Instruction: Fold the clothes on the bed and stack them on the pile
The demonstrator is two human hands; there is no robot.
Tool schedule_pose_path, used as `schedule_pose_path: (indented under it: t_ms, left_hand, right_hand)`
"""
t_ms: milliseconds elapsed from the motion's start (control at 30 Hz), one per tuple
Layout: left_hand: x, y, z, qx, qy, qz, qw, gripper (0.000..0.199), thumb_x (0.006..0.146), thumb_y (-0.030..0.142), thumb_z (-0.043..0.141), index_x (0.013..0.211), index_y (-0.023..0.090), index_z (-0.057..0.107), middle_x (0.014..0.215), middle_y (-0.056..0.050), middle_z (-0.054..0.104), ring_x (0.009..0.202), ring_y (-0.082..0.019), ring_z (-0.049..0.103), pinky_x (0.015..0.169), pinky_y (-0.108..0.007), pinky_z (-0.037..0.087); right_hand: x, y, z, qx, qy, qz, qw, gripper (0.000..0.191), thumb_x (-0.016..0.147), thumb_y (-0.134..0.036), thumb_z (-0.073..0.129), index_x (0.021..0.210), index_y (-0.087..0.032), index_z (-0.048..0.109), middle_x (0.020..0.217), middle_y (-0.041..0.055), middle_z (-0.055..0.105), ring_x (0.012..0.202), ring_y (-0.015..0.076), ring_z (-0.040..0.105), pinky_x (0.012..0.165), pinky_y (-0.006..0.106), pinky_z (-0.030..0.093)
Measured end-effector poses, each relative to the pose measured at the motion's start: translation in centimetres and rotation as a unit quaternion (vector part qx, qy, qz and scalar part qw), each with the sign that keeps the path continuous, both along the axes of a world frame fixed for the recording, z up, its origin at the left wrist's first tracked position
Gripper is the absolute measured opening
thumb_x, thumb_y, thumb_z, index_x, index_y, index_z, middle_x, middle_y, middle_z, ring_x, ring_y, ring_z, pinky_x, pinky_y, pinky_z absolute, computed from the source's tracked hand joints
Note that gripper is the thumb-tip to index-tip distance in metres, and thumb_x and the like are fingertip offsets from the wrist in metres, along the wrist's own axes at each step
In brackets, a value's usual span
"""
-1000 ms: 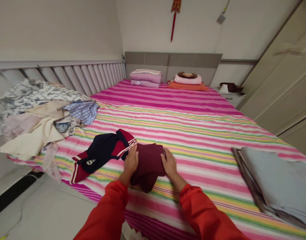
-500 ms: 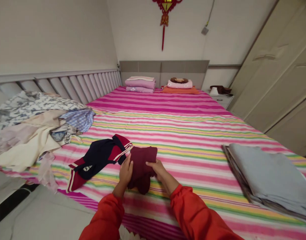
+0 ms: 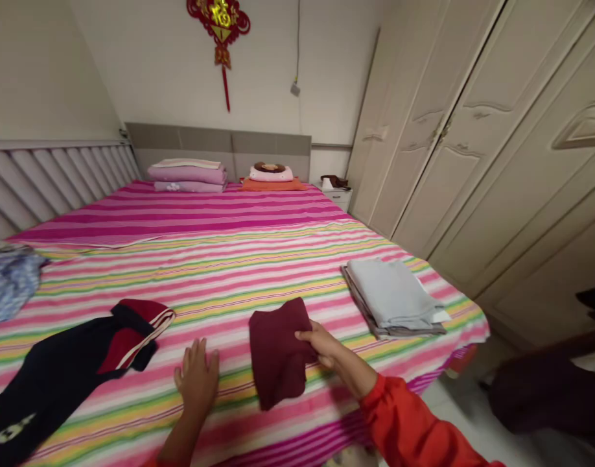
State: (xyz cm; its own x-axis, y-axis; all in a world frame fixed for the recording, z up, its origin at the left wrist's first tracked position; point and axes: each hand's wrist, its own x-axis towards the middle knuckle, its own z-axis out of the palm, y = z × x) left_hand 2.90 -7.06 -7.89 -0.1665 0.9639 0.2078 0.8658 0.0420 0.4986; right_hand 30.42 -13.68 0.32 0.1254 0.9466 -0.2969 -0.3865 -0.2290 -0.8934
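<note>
Forearms enter from below, the right slanting up and leftward out of a red sleeve, the left rising steeply with a slight rightward lean. The left hand is held palm down, holding nothing, its fingers extended and thumb apart; whether it touches the striped sheet cannot be told. The right hand pinches the right edge of a maroon garment, thumb on top, other fingers mostly hidden. That garment is between the hands, at the near part of the bed. Left of it lies a navy-and-red garment; farther right, a folded gray stack. Beyond, lilac bedding sits before the headboard.
</note>
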Motion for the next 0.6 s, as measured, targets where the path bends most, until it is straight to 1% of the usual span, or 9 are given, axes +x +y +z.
schedule_pose_path:
  t_ms: [100, 167, 267, 367, 433, 500, 533, 600]
  left_hand:
    - [4.0, -0.4, 0.8, 0.035, 0.021, -0.045, 0.998, 0.047, 0.094, 0.034, 0.032, 0.133, 0.019, 0.055, 0.145, -0.012, 0.052, 0.138, -0.029, 0.04, 0.113, -0.055, 0.026]
    - [5.6, -0.8, 1.1, 0.077, 0.046, -0.043, 0.995, 0.048, 0.095, 0.033, 0.03, 0.132, 0.016, 0.055, 0.142, -0.013, 0.054, 0.137, -0.03, 0.041, 0.112, -0.056, 0.026]
    - [6.3, -1.2, 1.1, 0.115, 0.075, -0.029, 0.99, 0.049, 0.096, 0.032, 0.028, 0.132, 0.013, 0.055, 0.14, -0.015, 0.056, 0.135, -0.032, 0.043, 0.111, -0.057, 0.026]
    - [6.0, -1.1, 0.7, 0.122, 0.091, -0.03, 0.988, 0.049, 0.096, 0.032, 0.028, 0.132, 0.013, 0.055, 0.14, -0.015, 0.056, 0.134, -0.032, 0.043, 0.111, -0.056, 0.028]
    - [5.8, -1.0, 0.5, 0.129, 0.098, -0.031, 0.986, 0.05, 0.096, 0.032, 0.028, 0.133, 0.013, 0.055, 0.139, -0.015, 0.056, 0.134, -0.032, 0.043, 0.111, -0.056, 0.028]
    - [5.8, -1.0, 0.4, 0.136, 0.102, -0.03, 0.985, 0.05, 0.096, 0.032, 0.027, 0.132, 0.012, 0.055, 0.139, -0.015, 0.057, 0.134, -0.032, 0.044, 0.111, -0.055, 0.028]
    - [5.8, -1.0, 0.4, 0.136, 0.104, -0.028, 0.985, 0.05, 0.097, 0.032, 0.027, 0.132, 0.012, 0.055, 0.139, -0.015, 0.057, 0.134, -0.032, 0.044, 0.111, -0.055, 0.027]
    - [5.9, -1.0, 0.5, 0.132, 0.106, -0.024, 0.985, 0.05, 0.097, 0.032, 0.027, 0.132, 0.012, 0.056, 0.139, -0.014, 0.057, 0.134, -0.031, 0.044, 0.111, -0.054, 0.027]
  right_hand:
    - [4.8, -1.4, 2.4, -0.006, -0.03, 0.01, 0.999, 0.034, 0.054, -0.017, 0.074, 0.088, -0.018, 0.067, 0.074, 0.0005, 0.074, 0.066, 0.0179, 0.068, 0.066, 0.031, 0.055]
    - [7.5, -1.8, 4.4, 0.003, -0.047, 0.013, 0.999, 0.035, 0.055, -0.017, 0.075, 0.089, -0.018, 0.066, 0.073, 0.0002, 0.074, 0.063, 0.0162, 0.067, 0.062, 0.028, 0.054]
    - [11.2, -2.0, 7.7, 0.013, -0.07, -0.004, 0.997, 0.035, 0.056, -0.017, 0.076, 0.09, -0.018, 0.067, 0.073, 0.0004, 0.074, 0.061, 0.0152, 0.067, 0.059, 0.025, 0.055]
    - [15.4, -1.8, 11.1, 0.044, -0.094, -0.016, 0.995, 0.034, 0.058, -0.017, 0.079, 0.09, -0.018, 0.068, 0.077, 0.002, 0.076, 0.066, 0.0162, 0.069, 0.064, 0.026, 0.058]
    - [18.9, -1.7, 12.9, 0.061, -0.111, -0.021, 0.992, 0.032, 0.06, -0.017, 0.08, 0.09, -0.018, 0.069, 0.081, 0.0034, 0.077, 0.071, 0.0164, 0.071, 0.068, 0.026, 0.059]
    - [22.6, -1.8, 13.5, 0.055, -0.127, -0.028, 0.99, 0.031, 0.061, -0.016, 0.081, 0.091, -0.018, 0.069, 0.085, 0.0041, 0.077, 0.073, 0.0166, 0.072, 0.071, 0.026, 0.06]
    - [24.4, -1.9, 13.3, 0.043, -0.134, -0.033, 0.989, 0.031, 0.062, -0.016, 0.08, 0.09, -0.018, 0.069, 0.086, 0.0043, 0.077, 0.074, 0.0168, 0.072, 0.073, 0.026, 0.06]
    - [27.5, -2.4, 11.8, 0.0, -0.153, -0.05, 0.987, 0.03, 0.062, -0.014, 0.079, 0.089, -0.019, 0.067, 0.085, 0.0043, 0.077, 0.073, 0.0173, 0.072, 0.072, 0.027, 0.06]
